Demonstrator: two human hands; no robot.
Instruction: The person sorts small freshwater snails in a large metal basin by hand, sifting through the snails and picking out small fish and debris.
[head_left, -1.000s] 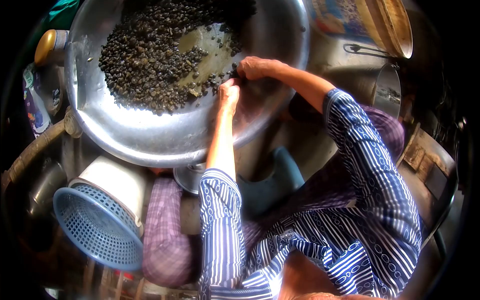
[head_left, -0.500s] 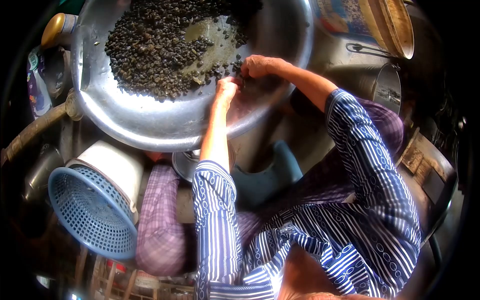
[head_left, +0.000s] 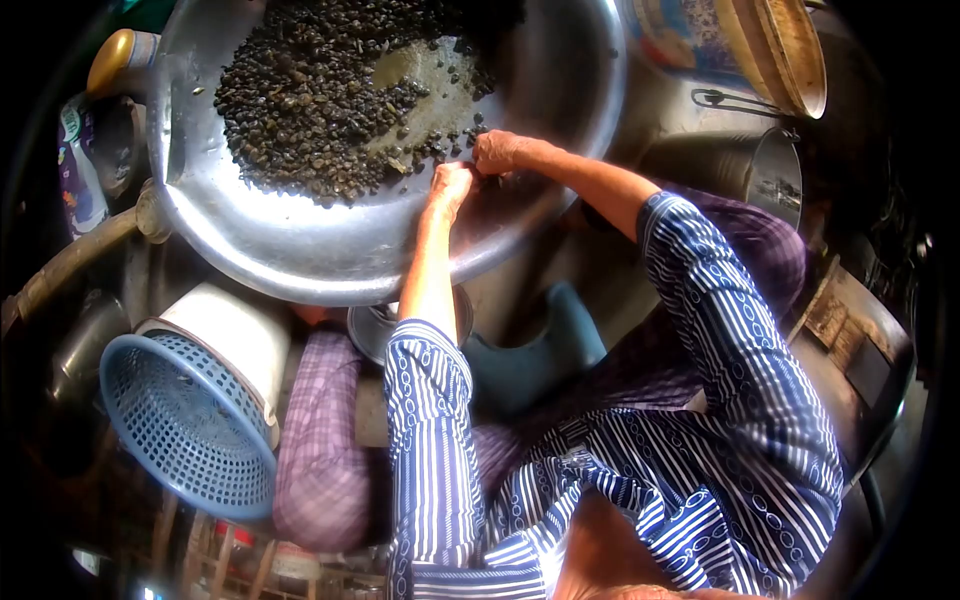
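Observation:
A wide metal basin (head_left: 330,275) holds a heap of small dark snail-like shells (head_left: 300,110), with a few scattered ones toward its near right side. My left hand (head_left: 452,185) is over the near right part of the basin, its fingers pinched together on something I cannot make out. Right beside it, my right hand (head_left: 497,152) has its fingers closed at the edge of the scattered shells. The fingertips of both hands meet or nearly meet, and whatever is between them is too small to tell.
A blue perforated basket (head_left: 190,425) leans on a white bucket (head_left: 235,335) at the left. A metal pot (head_left: 770,175) and a large painted bucket (head_left: 720,45) lie at the right. Below the basin are a smaller metal vessel (head_left: 375,330) and a blue-green stool (head_left: 530,360).
My right hand has moved slightly down and left, closer to my left hand. My left hand has shifted a little down. The basin appears slightly further right in view.

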